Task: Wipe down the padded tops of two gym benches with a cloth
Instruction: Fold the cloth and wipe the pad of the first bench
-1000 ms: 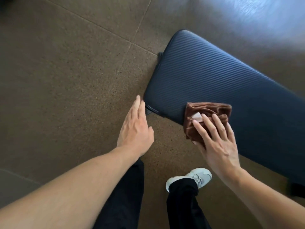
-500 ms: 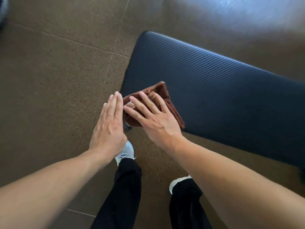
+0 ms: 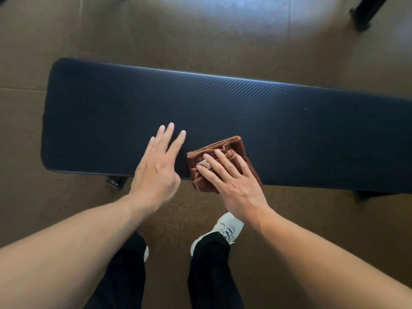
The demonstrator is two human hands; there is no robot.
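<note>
Small pale tag (image 3: 204, 163) sewn on the cloth, peeking out between the fingers; no writing legible on it. No brand or lettering readable anywhere on the bench pad or the shoe.

Brown folded cloth (image 3: 225, 152) lying on the dark ribbed bench pad (image 3: 245, 108), at its near long edge, roughly mid-length, with one corner hanging just over that edge. Pinned under the right hand (image 3: 231, 181), fingers straight and spread, pressing flat on top of the cloth rather than curled round it; far and left parts of the cloth showing beyond the fingertips.

Left hand (image 3: 156, 170) just beside the cloth on its left, apart from it by a narrow strip of pad. Fingers extended and slightly fanned, holding nothing, reaching over the near edge onto the pad; whether resting on the surface or hovering just above it, cannot tell.

Bench pad running left to right across the brown speckled floor (image 3: 200, 30), left end rounded, right end cut off by the frame. Black trousers and one white shoe (image 3: 225, 228) below, near the pad's near edge. Dark leg of other equipment (image 3: 365, 12) at the upper right corner, well apart.
</note>
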